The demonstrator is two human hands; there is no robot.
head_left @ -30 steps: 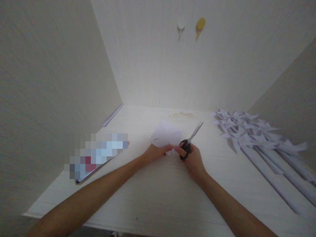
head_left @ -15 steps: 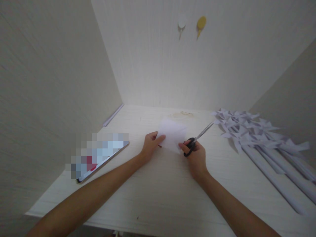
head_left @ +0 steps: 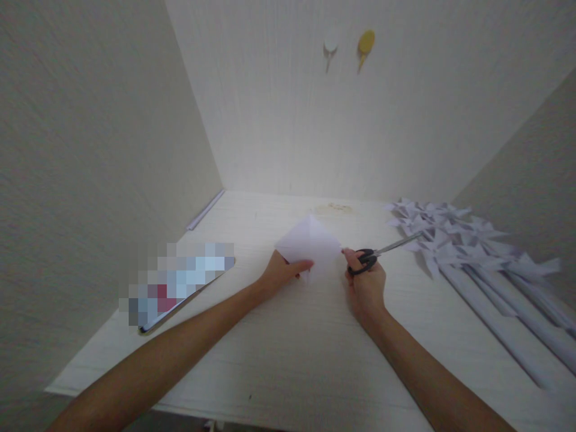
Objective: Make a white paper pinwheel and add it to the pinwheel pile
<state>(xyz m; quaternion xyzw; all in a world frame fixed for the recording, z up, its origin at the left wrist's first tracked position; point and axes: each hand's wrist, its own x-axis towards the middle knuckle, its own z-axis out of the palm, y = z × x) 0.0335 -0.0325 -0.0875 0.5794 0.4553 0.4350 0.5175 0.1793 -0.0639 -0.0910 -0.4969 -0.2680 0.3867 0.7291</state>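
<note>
Swung rightward, the scissors now run crosswise, blades toward the pinwheels, handles gripped by the right hand; the left hand pinches the paper (corner aimed away) over the counter.

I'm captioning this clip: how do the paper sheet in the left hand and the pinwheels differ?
The paper sheet is one nearly flat piece; the pinwheels are several, with bent, pointed blades. The left hand holds the sheet, while the pinwheels lie grouped on the table, at the right. Both look white.
</note>
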